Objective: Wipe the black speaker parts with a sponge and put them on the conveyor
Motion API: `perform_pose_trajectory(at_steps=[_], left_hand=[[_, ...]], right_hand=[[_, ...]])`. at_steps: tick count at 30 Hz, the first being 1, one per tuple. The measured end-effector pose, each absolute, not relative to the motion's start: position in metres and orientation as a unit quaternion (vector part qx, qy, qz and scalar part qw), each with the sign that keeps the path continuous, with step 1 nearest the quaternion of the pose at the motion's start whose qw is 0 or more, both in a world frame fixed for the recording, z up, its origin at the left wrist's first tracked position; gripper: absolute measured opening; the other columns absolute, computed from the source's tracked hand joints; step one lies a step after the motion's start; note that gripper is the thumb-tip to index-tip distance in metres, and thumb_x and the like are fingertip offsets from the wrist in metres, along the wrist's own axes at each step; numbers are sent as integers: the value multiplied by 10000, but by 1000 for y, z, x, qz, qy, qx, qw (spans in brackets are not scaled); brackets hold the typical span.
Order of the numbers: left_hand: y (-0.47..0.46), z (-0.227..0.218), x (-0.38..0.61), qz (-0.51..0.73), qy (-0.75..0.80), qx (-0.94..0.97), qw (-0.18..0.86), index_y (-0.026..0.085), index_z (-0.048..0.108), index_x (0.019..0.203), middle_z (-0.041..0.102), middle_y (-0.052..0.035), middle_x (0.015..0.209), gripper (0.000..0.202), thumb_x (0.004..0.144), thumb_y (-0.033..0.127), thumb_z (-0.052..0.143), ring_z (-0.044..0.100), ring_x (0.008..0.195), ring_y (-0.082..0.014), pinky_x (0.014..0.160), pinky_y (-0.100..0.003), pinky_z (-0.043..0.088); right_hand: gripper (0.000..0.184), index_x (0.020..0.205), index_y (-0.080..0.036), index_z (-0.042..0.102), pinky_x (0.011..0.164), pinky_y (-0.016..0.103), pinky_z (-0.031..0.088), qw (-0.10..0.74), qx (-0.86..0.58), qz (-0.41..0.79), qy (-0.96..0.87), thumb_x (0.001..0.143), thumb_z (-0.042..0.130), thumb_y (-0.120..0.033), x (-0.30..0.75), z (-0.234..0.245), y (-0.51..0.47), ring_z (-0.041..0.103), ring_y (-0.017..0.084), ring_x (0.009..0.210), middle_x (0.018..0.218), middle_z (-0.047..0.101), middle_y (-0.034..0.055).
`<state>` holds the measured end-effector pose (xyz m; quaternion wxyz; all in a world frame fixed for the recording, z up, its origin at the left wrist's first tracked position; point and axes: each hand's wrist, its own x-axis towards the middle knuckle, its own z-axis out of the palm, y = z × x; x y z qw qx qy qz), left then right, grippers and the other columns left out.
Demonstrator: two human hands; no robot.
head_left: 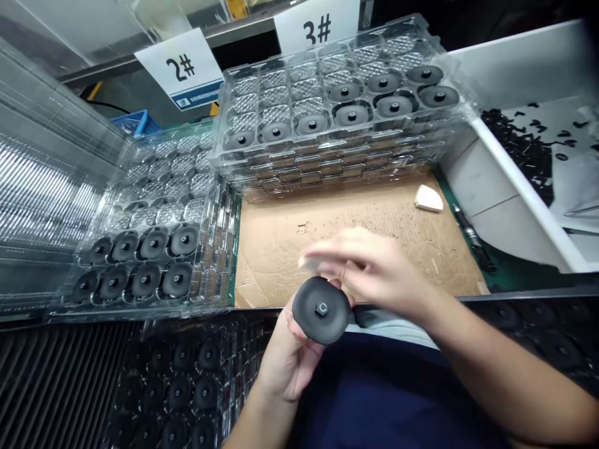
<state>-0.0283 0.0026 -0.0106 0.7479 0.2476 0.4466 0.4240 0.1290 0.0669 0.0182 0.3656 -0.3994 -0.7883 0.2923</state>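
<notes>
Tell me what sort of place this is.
Likely a factory workbench: stacked clear plastic blister trays holding round black parts, numbered cards marked 2# and 3#, and a cardboard sheet.

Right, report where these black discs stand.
Done: the clear tray under the 3# sign holds discs in its front and right pockets; the tray under 2# has two rows filled. In hand: one disc, gripped in the left hand, the right hand blurred above it. Left: the empty pockets in both trays.
</notes>
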Motion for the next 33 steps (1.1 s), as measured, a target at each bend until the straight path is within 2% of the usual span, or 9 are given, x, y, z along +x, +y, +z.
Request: perform_pose_trajectory(at_steps=[4, 8, 11, 14, 17, 22, 26, 30, 33], left_hand=[[5, -9, -38, 475, 344, 97, 804, 291, 652, 1085, 671, -6, 1154, 540, 598, 485, 780, 652, 1035, -221, 900, -296, 517], [5, -12, -44, 506, 343, 67, 789, 265, 670, 1066, 682, -25, 1135, 511, 596, 424, 796, 656, 1015, -217, 877, -274, 517], [6, -13, -44, 513, 362, 75, 775, 248, 660, 1090, 673, -46, 1149, 567, 572, 419, 812, 646, 1033, -241, 909, -303, 506], [8, -12, -41, 521, 383, 89, 758, 238, 646, 1113, 676, -51, 1147, 591, 576, 416, 816, 642, 1029, -226, 911, -287, 503], [10, -11, -39, 508, 400, 101, 756, 214, 663, 1080, 699, -40, 1079, 480, 649, 387, 786, 633, 1026, -199, 914, -251, 493], [9, -14, -35, 523, 418, 78, 738, 247, 668, 1058, 702, -7, 1062, 519, 580, 363, 834, 649, 989, -187, 821, -228, 539], [13, -6, -20, 490, 413, 72, 764, 176, 707, 905, 705, -4, 777, 403, 558, 326, 850, 668, 815, -138, 671, -149, 527], [11, 2, -5, 425, 390, 96, 811, 160, 688, 726, 674, 20, 669, 338, 488, 304, 879, 655, 687, -103, 623, -134, 519], [6, 1, 6, 381, 365, 75, 846, 162, 690, 707, 636, 36, 572, 298, 532, 337, 856, 647, 628, -82, 601, -111, 511]], right_hand=[[288, 1097, -189, 645, 747, 314, 461, 291, -566, 327, -699, 924, 429, -267, 137, -44, 60, 619, 187, 883, 972, 680, 75], [237, 915, -204, 703, 617, 274, 458, 258, -536, 357, -720, 891, 479, -279, 134, -79, 31, 615, 160, 670, 721, 677, 34], [246, 1001, -204, 680, 655, 274, 468, 277, -553, 357, -700, 915, 466, -291, 127, -54, 33, 629, 160, 752, 831, 694, 42], [245, 1101, -207, 633, 751, 279, 463, 365, -538, 316, -691, 926, 470, -262, 111, -4, 44, 620, 158, 895, 1021, 682, 47], [256, 1079, -137, 635, 717, 295, 459, 425, -427, 270, -752, 914, 440, -164, 93, 29, 39, 601, 162, 795, 902, 687, 61], [241, 981, -145, 656, 636, 271, 458, 309, -405, 357, -783, 901, 429, -134, 88, 32, 32, 580, 147, 709, 830, 658, 45], [299, 1053, -92, 637, 648, 326, 447, 344, -444, 250, -789, 915, 377, -140, 96, 28, 42, 566, 188, 725, 836, 646, 89], [276, 1082, -103, 609, 680, 303, 456, 356, -364, 326, -796, 904, 398, -104, 117, 30, 34, 568, 165, 739, 839, 654, 60], [250, 1057, -113, 609, 669, 286, 458, 340, -384, 341, -788, 895, 420, -96, 134, 30, 23, 571, 149, 718, 845, 657, 50]])
